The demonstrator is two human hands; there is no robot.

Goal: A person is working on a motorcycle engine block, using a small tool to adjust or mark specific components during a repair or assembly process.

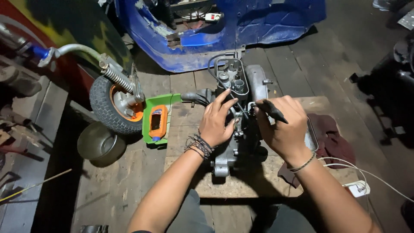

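Observation:
A grey metal scooter engine [238,86] lies on a wooden board [241,183] in the middle of the floor. My left hand [217,121] rests on the engine's left side with fingers spread against the casing and black cords on the wrist. My right hand [282,127] is closed around a dark pointed tool [272,111], whose tip sits against the engine's centre. A black cable loops over the engine's top.
A blue scooter body [224,30] stands behind the engine. A small wheel with an orange hub [115,103] and spring fork is at the left, beside a green tray [148,123] holding an orange device [157,121]. A metal bowl [100,144], a dark red rag [334,140] and a white charger [357,188] lie nearby.

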